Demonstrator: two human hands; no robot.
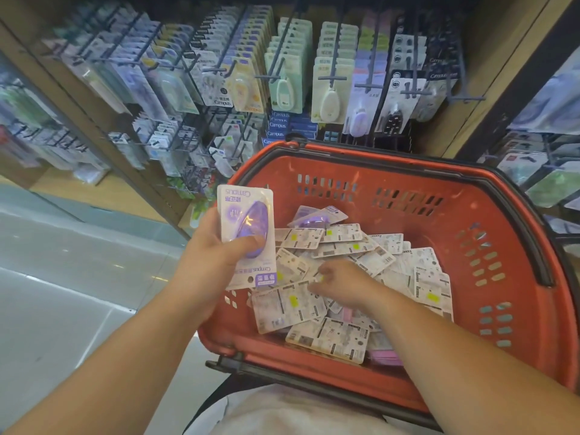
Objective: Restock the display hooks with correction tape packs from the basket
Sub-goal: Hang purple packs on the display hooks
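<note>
A red basket point(489, 215) sits in front of me, holding several correction tape packs point(326, 337), most lying back side up. My left hand point(213, 246) grips a purple correction tape pack point(246, 227) upside down over the basket's left rim, thumb across its blister. Down in the basket, my right hand point(342, 282) has its fingers curled on the loose packs; whether it grips one is unclear. Beyond the basket, display hooks point(332, 77) carry rows of hanging packs; a matching purple pack point(359, 116) hangs at centre right.
Black handles point(530, 233) fold down along the basket's rim. Wooden shelf uprights point(94, 120) frame the hook wall on both sides. More hanging goods point(546, 171) fill the panel at right. Grey tiled floor point(78, 277) lies to the left.
</note>
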